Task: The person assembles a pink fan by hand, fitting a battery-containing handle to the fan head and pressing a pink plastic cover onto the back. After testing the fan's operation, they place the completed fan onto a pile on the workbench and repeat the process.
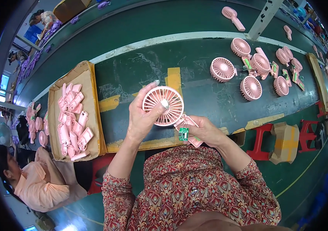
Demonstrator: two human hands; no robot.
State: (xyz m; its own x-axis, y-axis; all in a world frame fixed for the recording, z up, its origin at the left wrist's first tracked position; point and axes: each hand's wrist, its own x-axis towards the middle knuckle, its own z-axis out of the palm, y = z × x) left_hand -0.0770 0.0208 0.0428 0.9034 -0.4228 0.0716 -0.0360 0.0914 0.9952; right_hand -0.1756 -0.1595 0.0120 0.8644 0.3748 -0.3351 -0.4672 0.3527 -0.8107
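Observation:
Above the near edge of the green workbench, my left hand (142, 113) grips the round head of a pink handheld fan (164, 102), thumb across its grille. My right hand (206, 133) is closed around the fan's opened pink handle (195, 143), just below the head. A small green circuit board (183, 133) shows at the handle, beside my right fingers; whether it is fixed or hangs loose I cannot tell. My right fingertips are partly hidden behind the handle.
Left stands a cardboard tray (101, 115) of pink handle shells (73, 115). At the right lie several pink fan heads (222, 69) with exposed boards. A conveyor (194, 19) runs beyond, carrying a pink fan (233, 17). A co-worker (37, 179) sits at left; red stools (260, 143) stand right.

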